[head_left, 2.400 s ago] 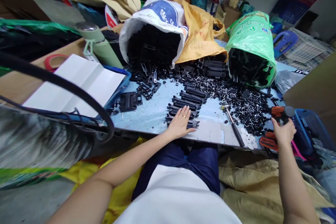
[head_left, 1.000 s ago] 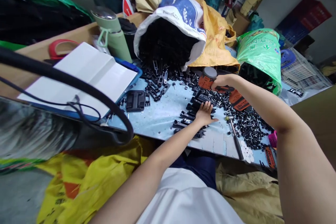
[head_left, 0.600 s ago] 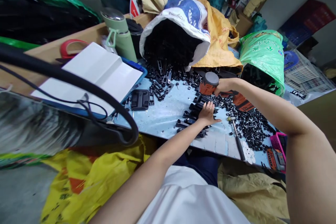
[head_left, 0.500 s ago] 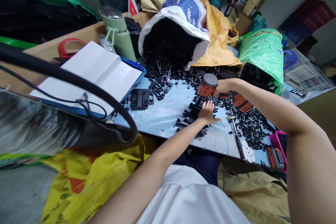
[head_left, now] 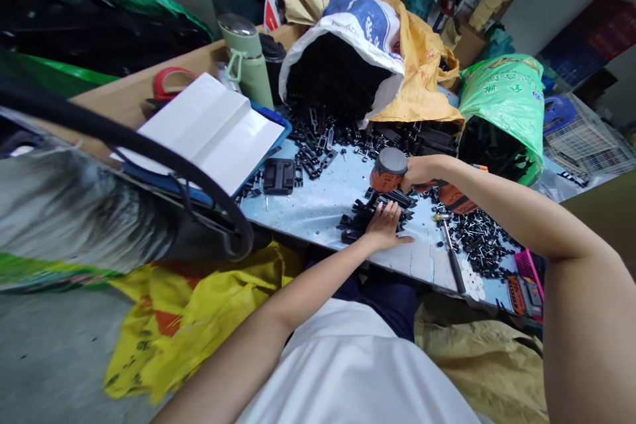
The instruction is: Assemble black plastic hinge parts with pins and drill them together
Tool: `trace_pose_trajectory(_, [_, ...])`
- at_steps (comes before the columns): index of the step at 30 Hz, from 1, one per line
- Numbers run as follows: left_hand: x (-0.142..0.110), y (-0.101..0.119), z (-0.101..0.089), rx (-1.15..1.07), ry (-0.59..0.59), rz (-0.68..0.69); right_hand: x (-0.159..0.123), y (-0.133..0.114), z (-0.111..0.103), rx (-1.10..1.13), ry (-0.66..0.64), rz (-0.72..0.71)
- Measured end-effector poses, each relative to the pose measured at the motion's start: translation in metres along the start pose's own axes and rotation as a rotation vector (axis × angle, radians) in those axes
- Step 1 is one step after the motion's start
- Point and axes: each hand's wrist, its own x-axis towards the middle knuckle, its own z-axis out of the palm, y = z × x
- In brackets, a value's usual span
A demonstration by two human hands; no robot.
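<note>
My right hand (head_left: 419, 171) is wrapped around an orange and grey cordless drill (head_left: 388, 172), held low over the table. The drill's tip is hidden from sight. Beneath it lies a cluster of long black plastic parts (head_left: 354, 224). My left hand (head_left: 385, 226) rests on these parts, its fingers stretched forward and the thumb pointing out to the right. To the right of the left hand lies a hammer (head_left: 452, 257) with a dark handle. A heap of small screws with black pieces (head_left: 479, 238) spreads beyond the hammer.
Behind the parts, a white sack (head_left: 365, 20), a yellow sack (head_left: 420, 53) and a green sack (head_left: 501, 89) lie with open mouths. At left are a white booklet (head_left: 209, 129), a green flask (head_left: 251, 66) and a thick black hose (head_left: 149, 146). A spare battery (head_left: 521, 296) sits at right.
My left hand has slid slightly left and toward me over the black parts, which look more bunched together. The drill has moved a little left. The whole view has shifted somewhat.
</note>
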Motion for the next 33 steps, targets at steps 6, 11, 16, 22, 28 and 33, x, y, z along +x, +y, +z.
trace_pose_trajectory(6, [0.0,0.0,-0.005,0.017,0.054,0.041,-0.007,-0.009,0.01,-0.04,0.066,-0.024])
trace_pose_trajectory(11, [-0.003,0.0,-0.002,0.009,0.12,0.04,-0.018,-0.024,0.021,-0.002,0.006,-0.113])
trace_pose_trajectory(16, [-0.004,-0.001,-0.004,0.004,0.084,0.028,-0.021,-0.04,0.028,-0.139,-0.033,-0.066])
trace_pose_trajectory(22, [-0.006,0.002,-0.015,-0.03,0.016,0.0,-0.035,-0.045,0.032,-0.131,0.035,-0.078])
trace_pose_trajectory(28, [-0.009,0.004,-0.016,-0.047,0.015,-0.042,-0.04,-0.073,0.039,-0.205,-0.041,-0.122])
trace_pose_trajectory(33, [-0.013,0.003,-0.015,-0.014,0.034,-0.011,-0.043,-0.073,0.042,-0.131,-0.011,-0.171])
